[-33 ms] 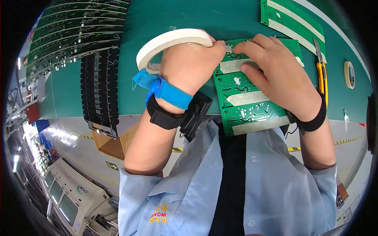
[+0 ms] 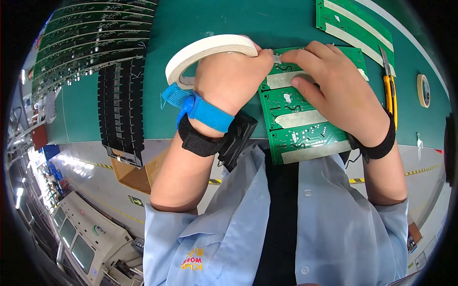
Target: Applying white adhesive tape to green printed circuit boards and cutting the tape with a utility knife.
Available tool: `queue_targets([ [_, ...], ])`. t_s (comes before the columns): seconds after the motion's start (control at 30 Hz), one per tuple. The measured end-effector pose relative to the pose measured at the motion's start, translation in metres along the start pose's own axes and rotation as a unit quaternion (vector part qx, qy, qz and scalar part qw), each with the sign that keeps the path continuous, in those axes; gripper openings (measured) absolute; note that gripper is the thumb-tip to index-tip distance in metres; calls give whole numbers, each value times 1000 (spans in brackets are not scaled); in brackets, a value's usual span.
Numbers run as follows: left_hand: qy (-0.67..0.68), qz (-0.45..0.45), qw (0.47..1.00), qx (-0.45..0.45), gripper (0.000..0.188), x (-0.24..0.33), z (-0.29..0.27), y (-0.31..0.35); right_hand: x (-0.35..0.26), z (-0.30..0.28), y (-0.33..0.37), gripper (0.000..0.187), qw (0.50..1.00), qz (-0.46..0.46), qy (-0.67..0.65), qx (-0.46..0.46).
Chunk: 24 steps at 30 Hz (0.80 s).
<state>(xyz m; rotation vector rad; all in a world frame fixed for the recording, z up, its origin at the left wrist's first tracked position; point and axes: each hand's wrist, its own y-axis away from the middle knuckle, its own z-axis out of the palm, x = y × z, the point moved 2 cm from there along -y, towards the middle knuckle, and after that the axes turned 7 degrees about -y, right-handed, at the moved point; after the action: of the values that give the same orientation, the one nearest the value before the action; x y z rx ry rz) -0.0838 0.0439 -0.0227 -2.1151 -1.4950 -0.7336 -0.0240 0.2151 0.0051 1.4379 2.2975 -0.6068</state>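
Note:
A green circuit board point(image 2: 286, 136) lies at the table's front edge, crossed by several pale strips of tape point(image 2: 300, 118). My left hand point(image 2: 234, 78) is closed at the board's far left corner. A white roll of masking tape point(image 2: 205, 46) hangs around its back, with the tape's end pinched at the fingertips. A short pale piece of tape point(image 2: 277, 59) shows between my two hands. Over the board, my right hand point(image 2: 341, 88) has its fingers apart. Its index fingertip touches near that piece, and the thumb rests by a strip. The hand hides part of the board.
Another taped green board point(image 2: 355, 28) lies at the far right. A yellow utility knife point(image 2: 390, 90) has its blade resting against it. Beyond is a small tape roll point(image 2: 423, 90). At left, a black rack point(image 2: 121, 105) stands by several upright circuit boards point(image 2: 95, 33).
My right index fingertip has shifted very slightly left toward my left hand. Everything else looks the same.

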Motion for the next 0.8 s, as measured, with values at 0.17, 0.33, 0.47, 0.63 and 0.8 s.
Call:
queue_targets([
  [0.17, 0, -4, 1000, -4, 26, -1, 1, 0, -2, 0, 0, 31, 1000, 11, 6, -9],
  [0.33, -6, -7, 1000, -7, 23, -2, 0, 0, 2, -3, 0, 33, 999, 24, -40, -15],
  [0.47, -4, -9, 1000, -12, 24, 0, 0, 1, -5, -1, 1, 33, 1000, -5, 27, -2],
  [0.63, -23, -10, 1000, -12, 25, -2, 1, 1, -1, 0, 1, 32, 1000, 11, 8, 0],
  [0.8, -2, -7, 1000, -7, 25, -4, 2, 1, -5, 0, 1, 29, 1000, 6, 24, 5],
])
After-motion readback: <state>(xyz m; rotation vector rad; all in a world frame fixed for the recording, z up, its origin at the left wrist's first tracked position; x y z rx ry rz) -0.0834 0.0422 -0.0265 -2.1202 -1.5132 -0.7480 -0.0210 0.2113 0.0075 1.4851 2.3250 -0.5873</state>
